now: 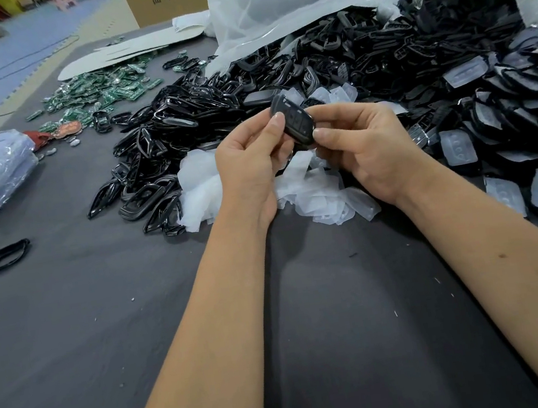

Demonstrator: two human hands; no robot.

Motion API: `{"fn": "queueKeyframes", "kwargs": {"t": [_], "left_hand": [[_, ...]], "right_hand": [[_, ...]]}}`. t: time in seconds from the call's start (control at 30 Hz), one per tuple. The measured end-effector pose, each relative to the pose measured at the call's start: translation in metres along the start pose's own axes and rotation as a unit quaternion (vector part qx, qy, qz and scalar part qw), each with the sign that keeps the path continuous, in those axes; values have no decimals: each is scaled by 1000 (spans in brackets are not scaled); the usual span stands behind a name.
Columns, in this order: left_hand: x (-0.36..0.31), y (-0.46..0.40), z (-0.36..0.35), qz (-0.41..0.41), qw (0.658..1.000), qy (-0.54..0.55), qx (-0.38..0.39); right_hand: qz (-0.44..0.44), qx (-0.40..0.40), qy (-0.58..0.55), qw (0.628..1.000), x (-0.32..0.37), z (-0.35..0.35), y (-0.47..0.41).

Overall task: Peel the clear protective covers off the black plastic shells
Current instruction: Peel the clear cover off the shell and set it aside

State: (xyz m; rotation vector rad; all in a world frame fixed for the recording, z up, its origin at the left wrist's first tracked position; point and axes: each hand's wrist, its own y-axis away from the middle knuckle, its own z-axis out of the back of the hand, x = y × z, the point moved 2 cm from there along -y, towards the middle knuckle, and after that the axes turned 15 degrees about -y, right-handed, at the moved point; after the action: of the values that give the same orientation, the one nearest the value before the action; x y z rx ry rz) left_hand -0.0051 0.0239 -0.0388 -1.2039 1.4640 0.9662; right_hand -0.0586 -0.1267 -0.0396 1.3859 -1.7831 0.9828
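Black shell (294,123) | pinched between left hand (248,161) and right hand (367,152) | above table (69,318)

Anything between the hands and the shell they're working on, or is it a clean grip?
Nothing visible in the way. The left hand and right hand both pinch the black shell directly, thumbs on its face, held above the heap of peeled clear covers. Whether a cover remains on it is unclear.
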Motion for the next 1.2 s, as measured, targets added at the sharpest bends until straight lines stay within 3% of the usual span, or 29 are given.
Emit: {"fn": "queueKeyframes", "kwargs": {"t": [0.6,0.83,1.03,1.13,1.2], "left_hand": [[-1,1,2,0,999,-46,18],[-8,1,4,-65,991,-114,5],[-10,11,-18,-88,986,-112,87],[-14,13,-46,-82,985,-106,112],[-16,11,-71,-96,980,-143,103]], "right_hand": [[24,-51,28,998,2,2,0],[48,-49,91,993,7,-3,9],[63,-47,100,992,35,14,22],[105,-70,159,979,62,30,31],[165,-115,277,940,83,44,37]]}}
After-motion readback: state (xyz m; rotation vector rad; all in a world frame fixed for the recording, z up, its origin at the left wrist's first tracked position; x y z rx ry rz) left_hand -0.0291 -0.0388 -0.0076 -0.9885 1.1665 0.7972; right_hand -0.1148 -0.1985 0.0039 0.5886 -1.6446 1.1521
